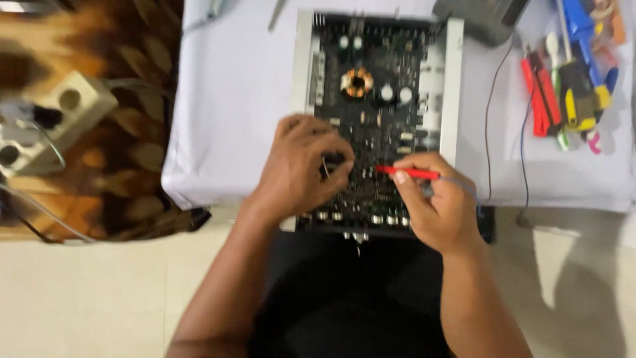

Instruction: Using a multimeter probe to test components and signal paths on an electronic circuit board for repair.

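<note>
A smooth white cloth (232, 99) is covering the surface, looking matt and slightly creased. The circuit board (377, 119) is showing dark and matt inside a pale, dull-sheened metal frame (454, 86), with a glossy copper-wound coil (357, 83) shining on it. The red probe (409, 173) is looking like smooth plastic. The socket block (63, 119) is appearing as cream plastic, the floor (86, 298) as pale, faintly glossy tile.

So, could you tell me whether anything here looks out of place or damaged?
Nothing looks broken. The open circuit board overhangs the near edge of the white cloth. The left hand holds a dark probe on it, the right hand a red probe. Tools lie heaped at the far right.
</note>
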